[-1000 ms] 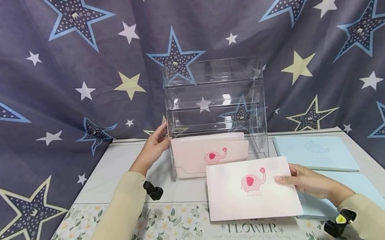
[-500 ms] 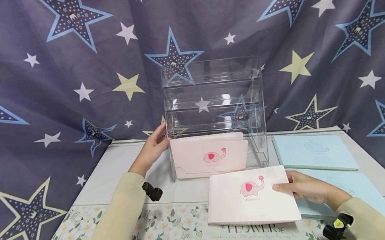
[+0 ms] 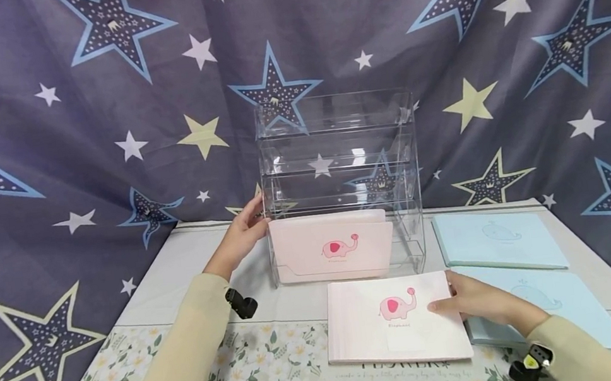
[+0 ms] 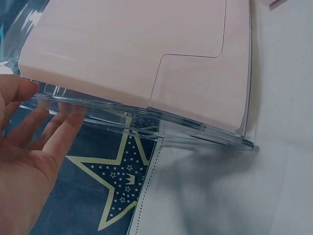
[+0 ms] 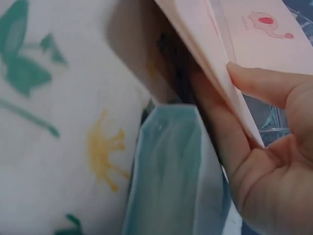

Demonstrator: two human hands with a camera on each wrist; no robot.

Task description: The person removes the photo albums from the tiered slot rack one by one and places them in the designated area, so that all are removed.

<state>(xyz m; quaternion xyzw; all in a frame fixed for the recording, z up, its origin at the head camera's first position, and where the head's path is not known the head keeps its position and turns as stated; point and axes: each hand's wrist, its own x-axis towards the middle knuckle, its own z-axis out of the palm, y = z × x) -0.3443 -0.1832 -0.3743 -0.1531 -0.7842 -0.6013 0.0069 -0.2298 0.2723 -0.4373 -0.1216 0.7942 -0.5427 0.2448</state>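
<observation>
In the head view my right hand [image 3: 485, 302] pinches the right edge of a pink booklet [image 3: 356, 327] with a red elephant on its cover. The thumb lies on the cover and the fingers are behind; the right wrist view shows the booklet's layered edges [image 5: 222, 90] between them. Low in front of a clear tiered display rack [image 3: 341, 180], the booklet tilts over the table. My left hand [image 3: 240, 240] holds the rack's left side, thumb at the front edge, fingertips against the outer panel [image 4: 78, 110]. Matching pink booklets [image 3: 295, 249] stand in the bottom tier.
Two pale blue booklets with whale prints lie at the right, one farther back [image 3: 500, 239] and a nearer one [image 3: 554, 306] beside the right forearm. A flower-printed cloth [image 3: 283, 377] covers the table's front. A star-patterned curtain [image 3: 162, 144] hangs behind the rack.
My right hand has lowered the pink booklet toward the table and slightly left, and more of the nearer blue booklet now shows. My left hand stays on the rack.
</observation>
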